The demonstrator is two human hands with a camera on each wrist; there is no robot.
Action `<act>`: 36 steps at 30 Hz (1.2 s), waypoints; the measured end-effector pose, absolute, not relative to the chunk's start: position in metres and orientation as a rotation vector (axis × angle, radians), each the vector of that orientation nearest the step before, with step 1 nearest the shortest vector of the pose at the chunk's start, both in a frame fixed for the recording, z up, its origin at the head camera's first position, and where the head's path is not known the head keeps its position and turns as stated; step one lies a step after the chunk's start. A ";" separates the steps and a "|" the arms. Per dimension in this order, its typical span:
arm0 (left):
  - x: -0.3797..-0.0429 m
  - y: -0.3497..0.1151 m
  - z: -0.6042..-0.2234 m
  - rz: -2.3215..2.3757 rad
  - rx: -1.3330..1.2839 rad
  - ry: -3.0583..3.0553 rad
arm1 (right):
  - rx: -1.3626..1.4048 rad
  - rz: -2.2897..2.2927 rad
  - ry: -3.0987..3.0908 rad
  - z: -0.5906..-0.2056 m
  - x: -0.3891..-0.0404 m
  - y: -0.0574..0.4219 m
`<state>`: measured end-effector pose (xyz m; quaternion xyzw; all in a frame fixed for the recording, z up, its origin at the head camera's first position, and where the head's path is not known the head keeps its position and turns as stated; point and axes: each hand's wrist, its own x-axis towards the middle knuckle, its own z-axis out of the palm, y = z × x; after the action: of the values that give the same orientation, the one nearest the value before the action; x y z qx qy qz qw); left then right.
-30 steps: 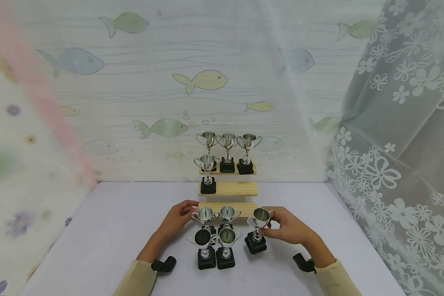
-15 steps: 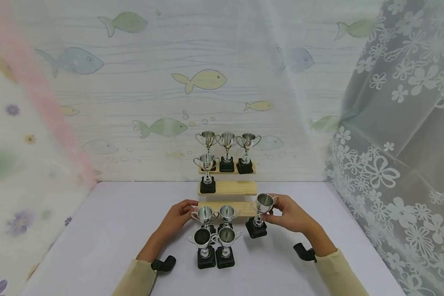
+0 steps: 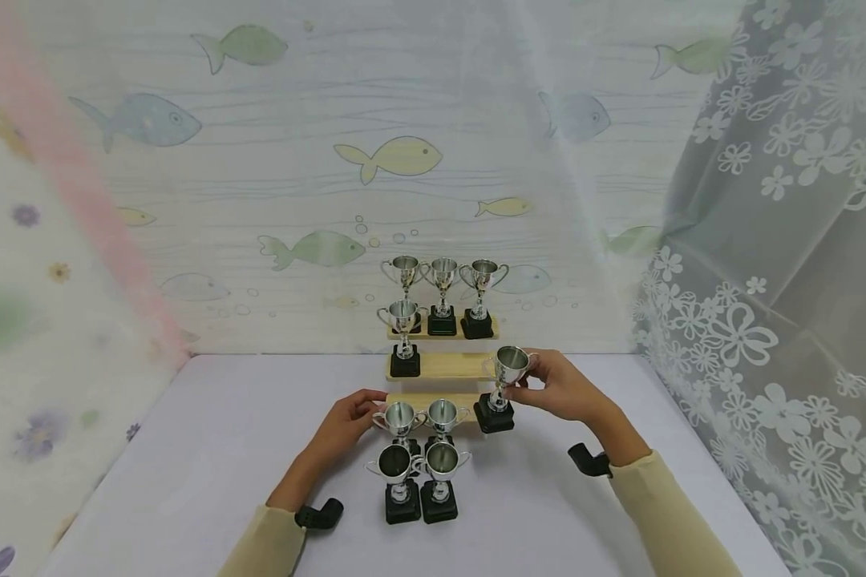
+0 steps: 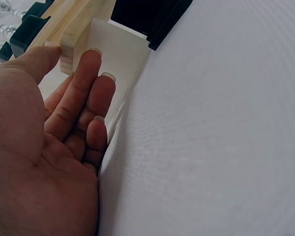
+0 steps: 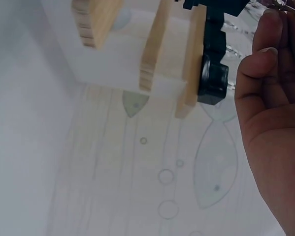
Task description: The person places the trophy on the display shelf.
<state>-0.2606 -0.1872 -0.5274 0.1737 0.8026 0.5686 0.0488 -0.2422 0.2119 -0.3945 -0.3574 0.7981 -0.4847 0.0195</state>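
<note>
My right hand (image 3: 564, 386) pinches a small silver trophy cup (image 3: 511, 366) with a black base. It tilts a little, and its base overlaps the right end of the stepped wooden stand (image 3: 443, 367). In the right wrist view, fingers (image 5: 266, 61) hold it near the top edge, most of the cup out of frame. My left hand (image 3: 345, 425) grips the left end of the stand's lowest step, thumb and fingers either side of the board (image 4: 68, 49). One trophy (image 3: 406, 361) stands at the left of the middle step; three, including a right one (image 3: 479, 324), stand on the top step.
Several more trophies stand upright in front of the stand, two (image 3: 439, 501) (image 3: 402, 503) in the nearer row and others close behind. A white cloth (image 3: 188, 481) covers the table. A fish-patterned curtain (image 3: 260, 184) hangs behind, a lace curtain (image 3: 801, 361) at the right.
My right hand has lifted the trophy up and forward from in front of the stand to its right end. My left hand has stayed at the lowest step.
</note>
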 end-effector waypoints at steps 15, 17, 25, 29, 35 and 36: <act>-0.260 -0.186 -0.528 1.735 0.512 2.444 | -0.999 -1.504 2.541 -0.372 -0.268 0.200; -0.260 -0.186 -0.528 1.737 0.511 2.443 | -0.965 -1.506 2.557 -0.371 -0.271 0.197; -0.260 -0.186 -0.529 1.735 0.520 2.453 | -0.876 -1.530 2.609 -0.371 -0.283 0.185; -0.258 -0.186 -0.526 1.732 0.502 2.452 | -0.860 -1.544 2.624 -0.373 -0.289 0.178; -0.257 -0.186 -0.524 1.720 0.480 2.457 | -0.883 -1.536 2.662 -0.374 -0.294 0.169; -0.258 -0.186 -0.524 1.718 0.476 2.459 | -0.885 -1.541 2.661 -0.375 -0.296 0.168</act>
<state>-0.2576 -0.1860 -0.5245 0.1567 0.8085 0.5648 0.0522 -0.2958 0.1676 -0.3752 -0.2764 0.8313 -0.4813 -0.0293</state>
